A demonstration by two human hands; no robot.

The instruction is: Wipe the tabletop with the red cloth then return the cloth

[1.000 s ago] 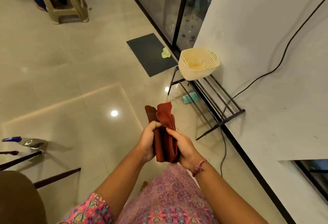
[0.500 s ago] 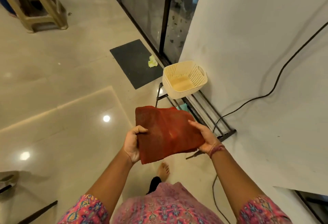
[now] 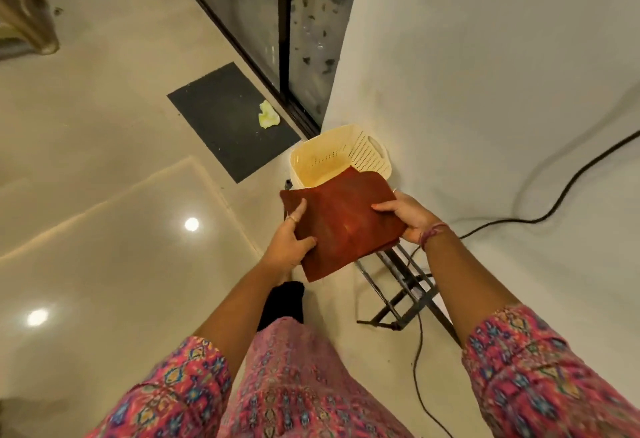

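Note:
The red cloth (image 3: 343,222) is folded into a flat square and held out in front of me at waist height. My left hand (image 3: 289,241) grips its left edge, with thumb and a finger lying on top. My right hand (image 3: 410,217) holds its right edge, thumb on top and fingers underneath. The cloth's far corner overlaps the near rim of a cream perforated plastic basket (image 3: 332,151), which stands on a low black metal rack (image 3: 405,285) against the white wall. No tabletop is in view.
A dark floor mat (image 3: 225,118) with a crumpled yellow-green scrap (image 3: 267,119) lies by the glass sliding door (image 3: 270,21). A black cable (image 3: 540,205) runs down the wall and across the floor by the rack. A plastic stool leg (image 3: 27,25) shows at top left.
The bunched cloth was opened into a flat folded square, and I have walked closer to the basket, bringing the cloth over its near rim.

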